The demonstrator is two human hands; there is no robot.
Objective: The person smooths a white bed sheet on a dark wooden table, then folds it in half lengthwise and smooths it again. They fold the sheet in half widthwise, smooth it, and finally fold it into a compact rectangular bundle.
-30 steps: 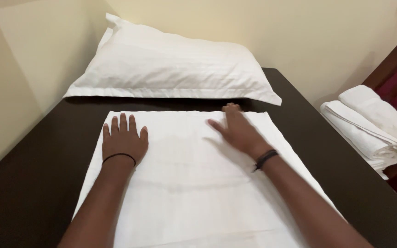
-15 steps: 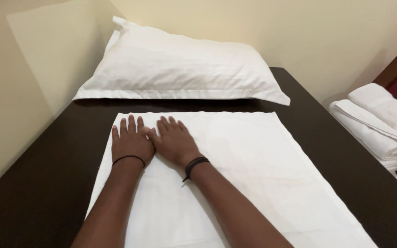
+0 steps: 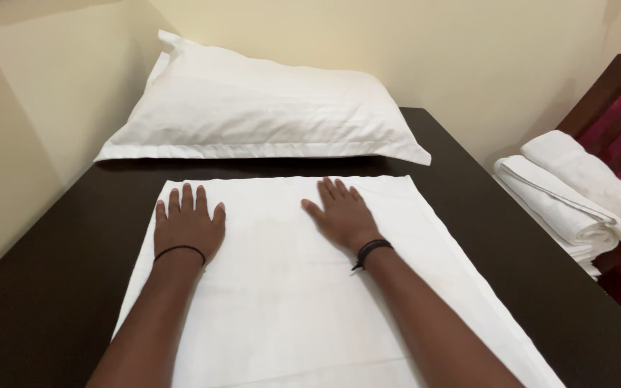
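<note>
The right hand (image 3: 343, 213) slid away from the left hand (image 3: 187, 228), which it had lain just beside, toward the middle of the white pillowcase (image 3: 289, 287).

Looks like a bedroom or guest room, linen being handled. Plump white pillow (image 3: 260, 108) at the far side of a dark worktop (image 3: 59, 287), set into a corner of plain cream walls (image 3: 468, 50). At right, folded white towels (image 3: 576, 194) stacked by a dark wooden chair (image 3: 612, 86) with red upholstery.
</note>
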